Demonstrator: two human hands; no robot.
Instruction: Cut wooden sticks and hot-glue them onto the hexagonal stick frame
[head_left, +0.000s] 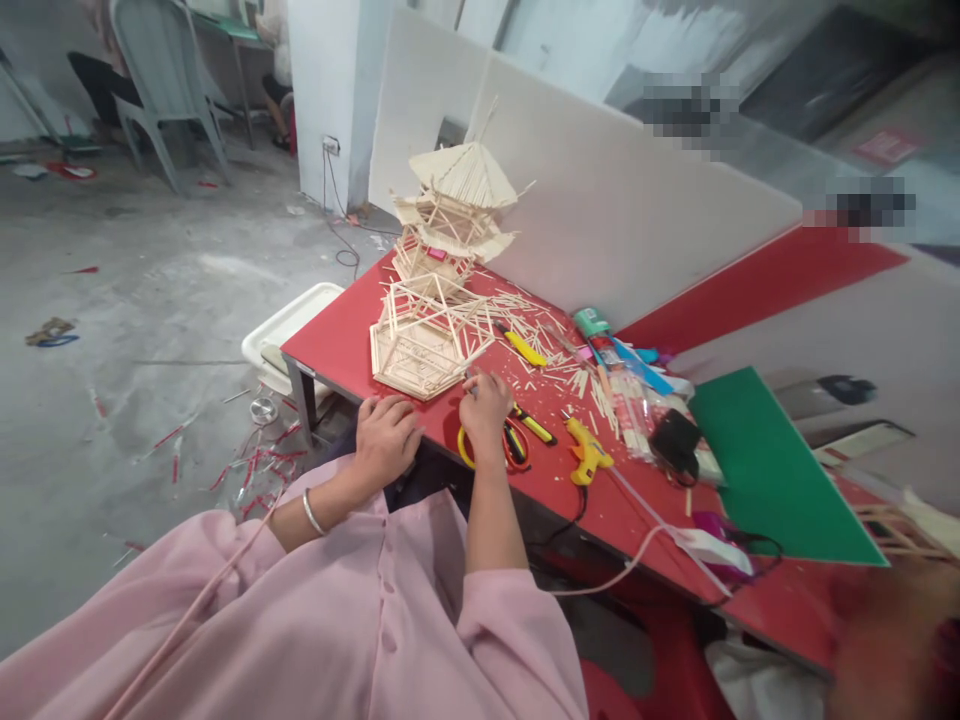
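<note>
My left hand (388,436) rests at the near edge of the red table, in front of a hexagonal stick frame (418,355), its fingers slightly spread and holding nothing. Beside the frame's right corner, my right hand (485,405) has its fingers pinched on something small and dark that I cannot make out. A pair of scissors (466,449) with yellow and red handles lies partly under my right wrist. Behind the hexagonal frame stands a tiered stick pagoda (465,180) with a pointed roof.
On the red table (330,330) are loose sticks (592,385), a yellow cutter (525,348), another cutter (535,427), a yellow glue gun (587,452) with a cord, and a green board (780,470). A blurred arm of another person (892,640) shows at lower right.
</note>
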